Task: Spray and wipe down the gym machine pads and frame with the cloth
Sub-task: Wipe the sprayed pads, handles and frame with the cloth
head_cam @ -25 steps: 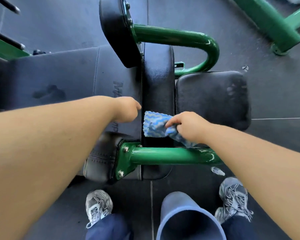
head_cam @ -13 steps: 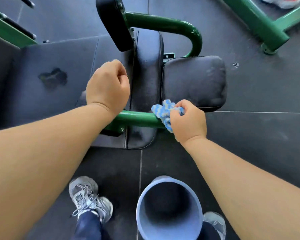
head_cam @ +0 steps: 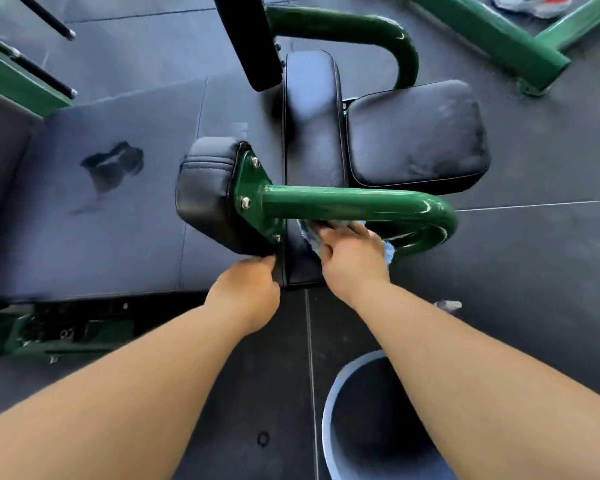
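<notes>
The long, narrow black vinyl pad (head_cam: 312, 126) runs lengthwise away from you, crossed by the curved green steel tube (head_cam: 354, 202). Beneath the tube, your right hand (head_cam: 352, 259) presses the blue-and-white cloth (head_cam: 309, 237) onto the pad, fingers nearly straight. Your left hand (head_cam: 246, 292) touches the pad's near end, fingers curled; grip indeterminate. Dark rubber floor (head_cam: 534, 271) lies beneath.

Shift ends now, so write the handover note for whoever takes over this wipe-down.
Left hand: fingertips at the lower edge of the near side pad; grip unclear.
Right hand: flat, pressing the blue cloth on the narrow centre pad, under the near green tube.
Done, seemingly: square pad shows wipe streaks.
To do: dark wet patch on the wide left pad; probably far tube and far side pad.
Bucket stands by the right forearm.
</notes>
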`<state>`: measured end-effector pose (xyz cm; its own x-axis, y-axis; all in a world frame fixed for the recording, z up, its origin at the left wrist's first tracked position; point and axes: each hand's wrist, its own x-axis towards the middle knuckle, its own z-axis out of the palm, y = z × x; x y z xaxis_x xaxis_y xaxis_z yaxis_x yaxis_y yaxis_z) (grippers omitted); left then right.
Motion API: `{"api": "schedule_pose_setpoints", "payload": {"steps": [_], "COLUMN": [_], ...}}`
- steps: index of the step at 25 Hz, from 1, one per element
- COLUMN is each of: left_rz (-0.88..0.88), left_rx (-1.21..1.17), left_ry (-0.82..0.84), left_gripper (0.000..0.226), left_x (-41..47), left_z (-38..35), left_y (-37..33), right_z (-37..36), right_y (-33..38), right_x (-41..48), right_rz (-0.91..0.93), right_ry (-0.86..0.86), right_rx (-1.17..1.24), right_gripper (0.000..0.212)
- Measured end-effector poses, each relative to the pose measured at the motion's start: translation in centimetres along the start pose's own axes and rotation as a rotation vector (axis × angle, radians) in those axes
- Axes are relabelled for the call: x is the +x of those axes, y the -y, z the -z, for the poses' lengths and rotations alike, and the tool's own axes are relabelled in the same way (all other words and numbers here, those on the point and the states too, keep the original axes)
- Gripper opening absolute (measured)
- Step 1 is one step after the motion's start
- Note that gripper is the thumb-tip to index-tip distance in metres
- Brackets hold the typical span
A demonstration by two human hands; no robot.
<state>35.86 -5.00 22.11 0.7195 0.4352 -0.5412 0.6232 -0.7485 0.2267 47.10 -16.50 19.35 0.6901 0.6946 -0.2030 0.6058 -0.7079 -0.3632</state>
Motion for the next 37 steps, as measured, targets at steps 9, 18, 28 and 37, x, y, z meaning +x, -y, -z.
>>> {"api": "schedule_pose_setpoints", "payload": {"steps": [9, 18, 28, 37], "left_rz": [0.066, -0.007, 0.021, 0.089], "left_rx": [-0.170, 0.067, 0.042, -0.098], "left_ry": [-0.385, -0.696, -0.843, -0.809], "left_gripper": [0.036, 0.022, 0.030, 0.041], "left_x": [3.0, 4.6, 5.3, 5.1], "left_z": [-4.8, -7.3, -8.4, -10.0], "left_y": [4.7, 6.8, 7.1, 6.2], "right_z": [-2.5, -6.4, -5.9, -5.4], "right_y": [-1.7, -1.6, -2.0, -0.9], "right_x": [5.1, -1.8, 0.4, 1.1], "right_rz": [0.058, 0.392, 0.380, 0.456], "right_ry": [0.021, -0.249, -0.276, -0.253], "right_rx": [-0.102, 0.014, -0.051, -0.083], "right_gripper": [0.031, 0.043, 0.039, 0.035]}}
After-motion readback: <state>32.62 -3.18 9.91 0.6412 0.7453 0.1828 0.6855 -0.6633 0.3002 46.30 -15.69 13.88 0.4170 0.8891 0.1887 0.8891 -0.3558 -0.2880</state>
